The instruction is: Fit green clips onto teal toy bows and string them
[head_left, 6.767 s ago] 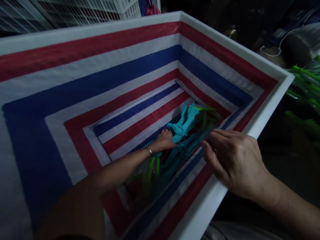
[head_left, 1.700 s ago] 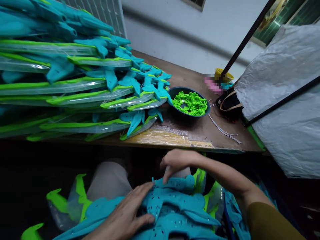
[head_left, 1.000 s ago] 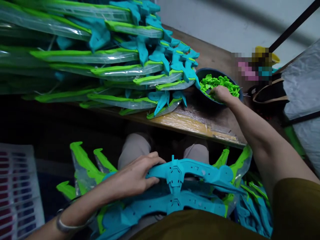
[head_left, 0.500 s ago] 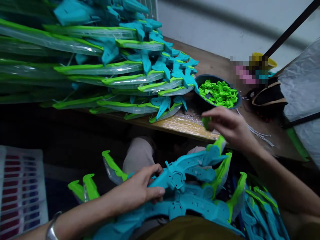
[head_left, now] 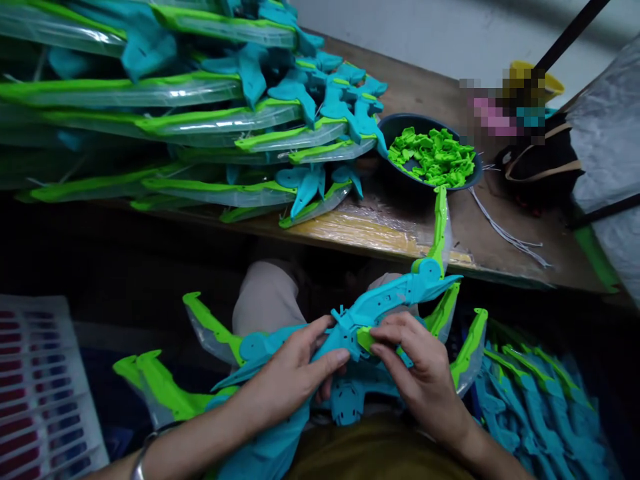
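Note:
My left hand (head_left: 305,367) grips the middle of a blue plastic piece (head_left: 387,297), which has a green-edged clear blade (head_left: 440,223) at its far right end. Between the thumb and fingers of my right hand (head_left: 417,357) is a small green part (head_left: 366,339), held against the middle of the blue piece. More blue pieces with green-edged blades lie beneath, over my lap. Beyond them, a dark bowl (head_left: 407,179) holds many small green parts (head_left: 435,153).
Stacked blue and green pieces (head_left: 200,127) cover the left of the bench (head_left: 380,227). White ties (head_left: 510,233) and a black bag (head_left: 543,167) lie right of the bowl. A white crate (head_left: 50,373) stands at lower left, more pieces (head_left: 535,393) at lower right.
My right hand has come down and left from near the bowl, bringing the small green part to the blue piece. My left hand keeps its grip. The view has shifted slightly.

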Action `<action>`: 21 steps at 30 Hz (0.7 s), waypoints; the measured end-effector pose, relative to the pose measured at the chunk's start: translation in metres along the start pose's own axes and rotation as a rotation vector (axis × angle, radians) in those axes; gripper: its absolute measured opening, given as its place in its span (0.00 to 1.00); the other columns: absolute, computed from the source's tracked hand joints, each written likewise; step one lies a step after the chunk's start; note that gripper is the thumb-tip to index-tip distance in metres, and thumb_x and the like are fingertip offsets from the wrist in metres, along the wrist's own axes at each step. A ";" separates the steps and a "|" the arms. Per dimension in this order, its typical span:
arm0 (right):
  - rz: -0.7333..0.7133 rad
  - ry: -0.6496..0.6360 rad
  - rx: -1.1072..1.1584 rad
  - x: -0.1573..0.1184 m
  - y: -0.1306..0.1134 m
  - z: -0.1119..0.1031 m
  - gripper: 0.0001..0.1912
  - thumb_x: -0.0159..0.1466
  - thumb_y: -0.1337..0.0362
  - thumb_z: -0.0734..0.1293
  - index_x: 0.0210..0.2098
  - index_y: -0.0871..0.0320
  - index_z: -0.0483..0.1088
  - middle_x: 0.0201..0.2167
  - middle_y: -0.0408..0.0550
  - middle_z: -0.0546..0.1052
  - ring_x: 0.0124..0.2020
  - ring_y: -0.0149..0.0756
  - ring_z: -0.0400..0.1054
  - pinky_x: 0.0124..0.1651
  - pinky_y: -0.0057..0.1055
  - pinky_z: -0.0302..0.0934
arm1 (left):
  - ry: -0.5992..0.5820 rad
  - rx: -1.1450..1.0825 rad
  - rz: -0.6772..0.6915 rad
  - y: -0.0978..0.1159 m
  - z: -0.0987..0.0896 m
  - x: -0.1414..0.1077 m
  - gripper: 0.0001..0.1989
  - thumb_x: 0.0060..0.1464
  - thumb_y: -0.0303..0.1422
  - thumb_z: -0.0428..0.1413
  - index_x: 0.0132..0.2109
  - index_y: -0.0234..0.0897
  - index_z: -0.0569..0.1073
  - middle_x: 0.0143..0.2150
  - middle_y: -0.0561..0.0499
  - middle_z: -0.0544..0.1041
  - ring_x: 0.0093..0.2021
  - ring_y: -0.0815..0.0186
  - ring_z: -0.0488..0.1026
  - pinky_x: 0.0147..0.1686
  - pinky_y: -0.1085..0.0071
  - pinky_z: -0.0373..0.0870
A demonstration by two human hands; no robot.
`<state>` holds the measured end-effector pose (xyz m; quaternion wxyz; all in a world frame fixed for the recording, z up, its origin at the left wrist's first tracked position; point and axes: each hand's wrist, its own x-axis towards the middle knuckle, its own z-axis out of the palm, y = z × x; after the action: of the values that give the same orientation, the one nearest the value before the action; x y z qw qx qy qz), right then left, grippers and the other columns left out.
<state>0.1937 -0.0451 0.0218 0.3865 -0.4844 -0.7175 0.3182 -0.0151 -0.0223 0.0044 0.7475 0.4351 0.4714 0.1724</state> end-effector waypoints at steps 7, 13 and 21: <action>-0.080 0.010 -0.192 -0.009 0.000 0.009 0.14 0.72 0.70 0.64 0.55 0.52 0.70 0.41 0.52 0.74 0.40 0.39 0.73 0.40 0.34 0.72 | 0.061 0.035 0.042 -0.002 0.007 0.002 0.33 0.55 0.57 0.58 0.54 0.33 0.63 0.30 0.56 0.70 0.22 0.72 0.65 0.21 0.74 0.65; -0.161 0.014 -0.355 -0.010 -0.004 0.010 0.13 0.72 0.69 0.64 0.55 0.56 0.70 0.40 0.55 0.75 0.38 0.41 0.73 0.37 0.35 0.71 | 0.115 0.147 0.117 -0.007 0.007 0.002 0.25 0.61 0.53 0.55 0.51 0.36 0.66 0.31 0.55 0.71 0.24 0.71 0.67 0.23 0.75 0.66; -0.118 0.101 -0.244 -0.009 -0.003 0.012 0.07 0.70 0.64 0.69 0.47 0.53 0.70 0.37 0.50 0.72 0.37 0.39 0.69 0.36 0.34 0.69 | 0.103 0.241 0.056 0.010 0.004 -0.001 0.27 0.59 0.59 0.53 0.41 0.36 0.68 0.27 0.56 0.68 0.20 0.69 0.67 0.20 0.73 0.64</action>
<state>0.1841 -0.0553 0.0157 0.3785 -0.5003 -0.7575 0.1805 -0.0103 -0.0197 0.0134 0.6595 0.5254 0.5140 0.1573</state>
